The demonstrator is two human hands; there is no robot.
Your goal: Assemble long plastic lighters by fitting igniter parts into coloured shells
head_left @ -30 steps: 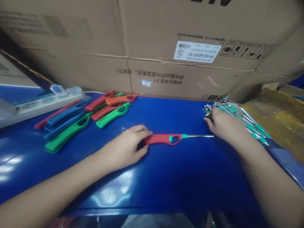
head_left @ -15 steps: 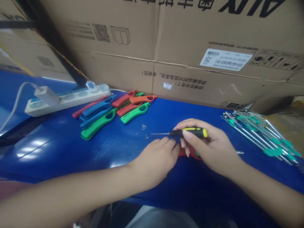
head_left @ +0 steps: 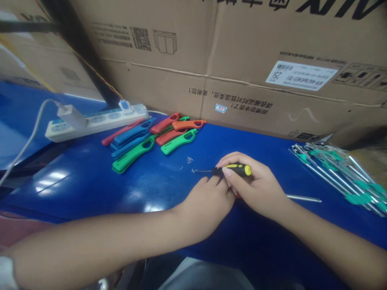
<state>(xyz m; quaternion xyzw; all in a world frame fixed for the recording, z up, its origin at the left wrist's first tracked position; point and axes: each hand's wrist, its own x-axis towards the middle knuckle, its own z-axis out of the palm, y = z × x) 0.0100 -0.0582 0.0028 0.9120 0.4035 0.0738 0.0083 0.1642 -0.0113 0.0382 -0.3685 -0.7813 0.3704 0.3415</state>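
In the head view my right hand (head_left: 256,181) is closed round the black and yellow handle of a screwdriver (head_left: 243,169). Its thin shaft points left, and the tip is at a few small screws (head_left: 194,171) on the blue tabletop. My left hand (head_left: 208,205) is curled just below the shaft, against the right fingers. Under both hands is a red plastic lighter casing (head_left: 238,196), nearly all hidden, which the left fingers grip. A metal tube (head_left: 304,198) sticks out to the right from behind my right hand.
Several green, blue, red and orange lighter casings (head_left: 134,154) lie in a pile at the back left, by a white power strip (head_left: 99,121). Metal rods with green parts (head_left: 341,173) are heaped at the right. A large cardboard box (head_left: 242,72) stands along the back.
The screwdriver has moved left over the table so that its tip now reaches the small screws. The red casing is more covered by my hands. The view has shifted slightly left.
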